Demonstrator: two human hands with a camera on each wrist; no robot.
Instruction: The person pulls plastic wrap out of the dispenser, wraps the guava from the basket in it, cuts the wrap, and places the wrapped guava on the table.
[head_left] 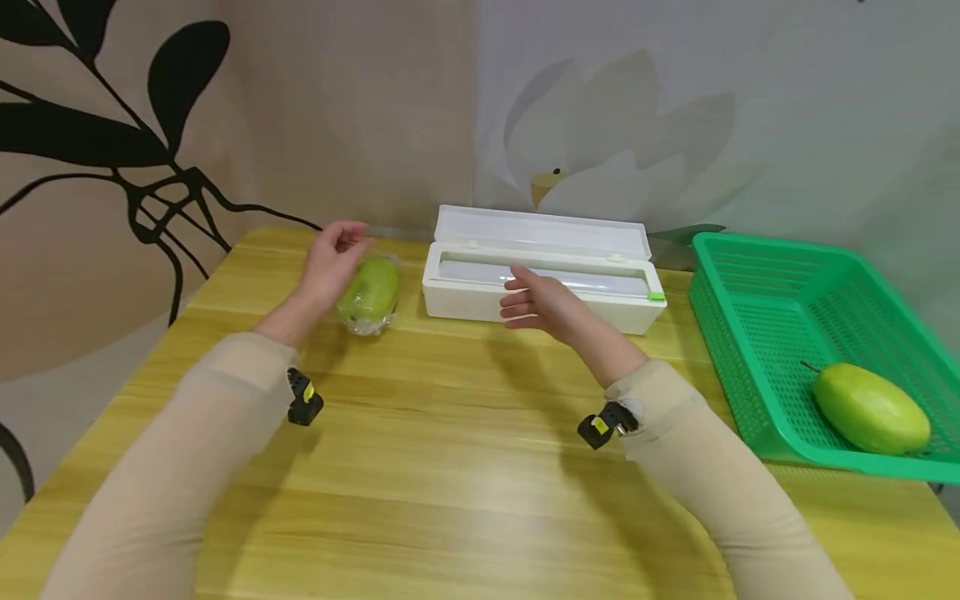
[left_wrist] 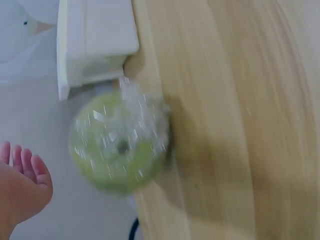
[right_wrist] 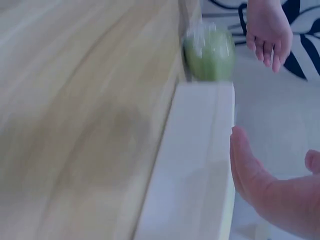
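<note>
My left hand [head_left: 335,258] is raised beside and above an oval green fruit [head_left: 372,292] wrapped in crinkled clear film. Its fingers are loosely bent with nothing in them. The left wrist view shows the end of that wrapped fruit [left_wrist: 117,145], apart from the hand [left_wrist: 27,187]. In front of the white cling film dispenser [head_left: 465,298], my right hand [head_left: 551,307] has its fingers spread and holds nothing. The dispenser's lid [head_left: 540,233] stands up, and a film roll [head_left: 480,272] lies inside. A green slider [head_left: 656,297] sits at its right end.
At the right stands a green plastic basket [head_left: 750,333] holding one unwrapped green fruit [head_left: 870,408] with a stem. The wooden table [head_left: 435,467] runs back to a wall [head_left: 360,108] printed with leaves and a bird.
</note>
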